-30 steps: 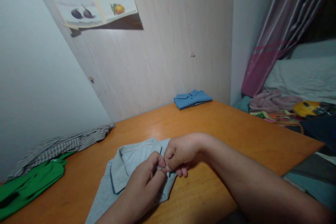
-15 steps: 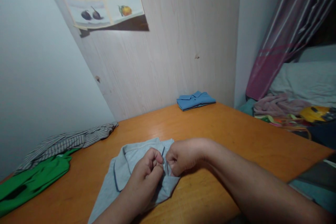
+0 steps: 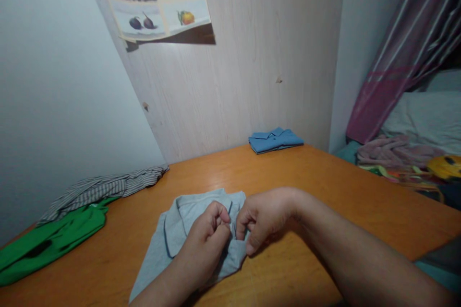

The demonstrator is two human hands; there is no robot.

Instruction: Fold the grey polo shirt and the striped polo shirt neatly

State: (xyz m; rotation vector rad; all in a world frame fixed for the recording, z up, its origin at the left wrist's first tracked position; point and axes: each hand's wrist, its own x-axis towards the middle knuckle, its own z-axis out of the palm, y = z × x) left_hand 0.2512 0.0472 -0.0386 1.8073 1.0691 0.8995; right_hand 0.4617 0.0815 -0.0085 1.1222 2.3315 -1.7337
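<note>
Grey shirt (image 3: 153,254) — collar (image 3: 175,230) toward wall (image 3: 230,91), long axis partly hidden, hands (image 3: 209,240) just apart, pinching its front

Home room: 1 pink curtain (image 3: 382,76), pale bedding (image 3: 430,115), crumpled blanket (image 3: 398,150), fruit poster (image 3: 158,2) on wall (image 3: 237,96).

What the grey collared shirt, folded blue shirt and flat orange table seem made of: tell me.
Grey collared shirt: matte, soft cloth, perhaps cotton knit, judging by its loose creases. Folded blue shirt: matte cloth holding crisp folds; fibre unclear. Flat orange table: probably varnished wood or laminate, given its soft sheen.
</note>
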